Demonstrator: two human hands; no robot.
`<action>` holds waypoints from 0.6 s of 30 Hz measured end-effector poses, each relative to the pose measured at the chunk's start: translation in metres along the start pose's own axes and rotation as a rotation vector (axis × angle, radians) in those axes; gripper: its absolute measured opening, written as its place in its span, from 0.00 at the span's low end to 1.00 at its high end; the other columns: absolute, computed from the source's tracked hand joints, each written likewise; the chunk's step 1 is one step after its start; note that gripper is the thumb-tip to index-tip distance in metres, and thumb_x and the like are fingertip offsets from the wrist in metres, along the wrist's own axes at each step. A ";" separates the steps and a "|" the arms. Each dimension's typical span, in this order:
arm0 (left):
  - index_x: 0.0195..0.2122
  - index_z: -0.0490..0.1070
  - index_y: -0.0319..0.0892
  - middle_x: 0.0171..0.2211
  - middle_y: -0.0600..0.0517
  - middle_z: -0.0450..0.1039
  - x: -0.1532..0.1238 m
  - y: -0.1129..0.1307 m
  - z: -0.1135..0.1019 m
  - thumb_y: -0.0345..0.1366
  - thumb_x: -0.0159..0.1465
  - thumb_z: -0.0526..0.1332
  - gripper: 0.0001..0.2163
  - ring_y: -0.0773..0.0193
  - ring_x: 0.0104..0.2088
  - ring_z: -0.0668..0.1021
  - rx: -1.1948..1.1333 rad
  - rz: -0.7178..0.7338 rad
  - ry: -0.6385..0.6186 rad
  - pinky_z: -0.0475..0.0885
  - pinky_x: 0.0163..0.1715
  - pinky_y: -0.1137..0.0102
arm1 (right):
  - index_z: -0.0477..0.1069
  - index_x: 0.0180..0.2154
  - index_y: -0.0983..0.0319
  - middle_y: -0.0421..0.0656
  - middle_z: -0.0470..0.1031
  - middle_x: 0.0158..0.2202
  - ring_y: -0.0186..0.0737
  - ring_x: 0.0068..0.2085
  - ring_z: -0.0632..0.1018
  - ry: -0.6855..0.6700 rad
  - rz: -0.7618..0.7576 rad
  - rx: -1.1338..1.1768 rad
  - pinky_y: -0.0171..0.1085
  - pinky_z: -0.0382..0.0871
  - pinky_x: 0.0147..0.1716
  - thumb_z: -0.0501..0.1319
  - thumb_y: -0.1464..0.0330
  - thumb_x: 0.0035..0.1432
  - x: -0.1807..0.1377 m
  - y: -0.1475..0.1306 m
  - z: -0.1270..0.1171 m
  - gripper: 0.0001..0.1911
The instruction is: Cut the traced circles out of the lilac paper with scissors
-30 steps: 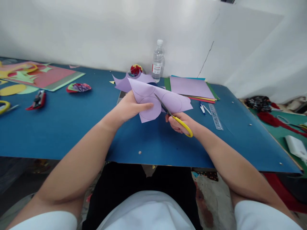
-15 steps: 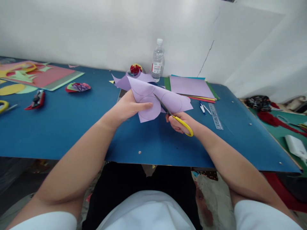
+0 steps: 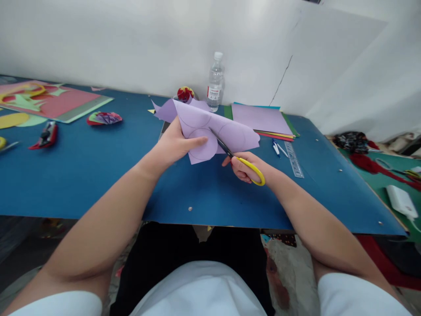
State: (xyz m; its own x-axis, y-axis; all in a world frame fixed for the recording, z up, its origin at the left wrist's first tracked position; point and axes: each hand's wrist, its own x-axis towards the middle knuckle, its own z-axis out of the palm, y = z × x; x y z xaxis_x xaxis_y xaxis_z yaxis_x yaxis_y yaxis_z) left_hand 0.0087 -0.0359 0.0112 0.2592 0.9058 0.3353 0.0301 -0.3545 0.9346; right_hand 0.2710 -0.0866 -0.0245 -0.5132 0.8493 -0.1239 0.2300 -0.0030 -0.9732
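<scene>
A sheet of purple paper (image 3: 237, 134) with drawn circles is pinched in my left hand (image 3: 177, 142), thumb on top and fingers behind it. The sheet is held above the table and partly cut. My right hand (image 3: 245, 167) grips yellow-handled scissors (image 3: 255, 170). Their dark blades lie against the paper at the edge of a round part, pointing up and left. How far apart the blades are is hard to make out. Behind the sheet, more curved purple paper (image 3: 166, 110) rises, partly hidden.
A water bottle (image 3: 215, 83) stands by the wall near a red paper ornament (image 3: 185, 93). To the right lie stacked coloured sheets (image 3: 263, 117), a pen (image 3: 275, 148) and a clear ruler (image 3: 294, 160). On the left are a red stapler (image 3: 45, 136), a folded paper piece (image 3: 104, 118) and paper scraps (image 3: 28, 102).
The scissors' blades have shifted slightly along the round edge, and the right fingers have moved a little. The sheet's right side sits slightly differently. The whole view has drifted a little.
</scene>
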 end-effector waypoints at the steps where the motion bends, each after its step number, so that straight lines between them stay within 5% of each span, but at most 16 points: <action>1: 0.57 0.73 0.42 0.60 0.41 0.77 0.000 -0.001 0.000 0.38 0.52 0.78 0.32 0.40 0.63 0.77 0.024 0.024 0.032 0.75 0.63 0.50 | 0.72 0.45 0.63 0.30 0.59 0.19 0.30 0.17 0.61 0.000 -0.003 -0.014 0.31 0.56 0.13 0.61 0.37 0.63 -0.001 0.000 -0.001 0.35; 6: 0.64 0.67 0.41 0.64 0.37 0.73 0.000 -0.004 -0.002 0.36 0.53 0.77 0.38 0.39 0.66 0.74 0.103 0.092 0.088 0.71 0.66 0.47 | 0.71 0.45 0.62 0.31 0.60 0.20 0.30 0.18 0.62 -0.020 0.012 -0.096 0.30 0.58 0.15 0.58 0.37 0.65 -0.005 -0.008 -0.005 0.34; 18: 0.67 0.66 0.47 0.68 0.42 0.70 -0.001 -0.004 -0.007 0.40 0.52 0.80 0.42 0.37 0.70 0.69 0.099 0.008 -0.118 0.69 0.68 0.50 | 0.69 0.46 0.63 0.31 0.59 0.22 0.30 0.21 0.61 -0.088 -0.010 -0.055 0.31 0.56 0.18 0.60 0.36 0.63 -0.009 -0.013 -0.005 0.35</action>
State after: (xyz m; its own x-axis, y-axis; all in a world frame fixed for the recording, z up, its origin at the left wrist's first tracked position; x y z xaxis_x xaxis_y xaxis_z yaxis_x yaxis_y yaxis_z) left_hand 0.0017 -0.0339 0.0080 0.3710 0.8713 0.3212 0.1210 -0.3884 0.9135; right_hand 0.2772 -0.0919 -0.0097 -0.5858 0.7995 -0.1327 0.2682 0.0367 -0.9627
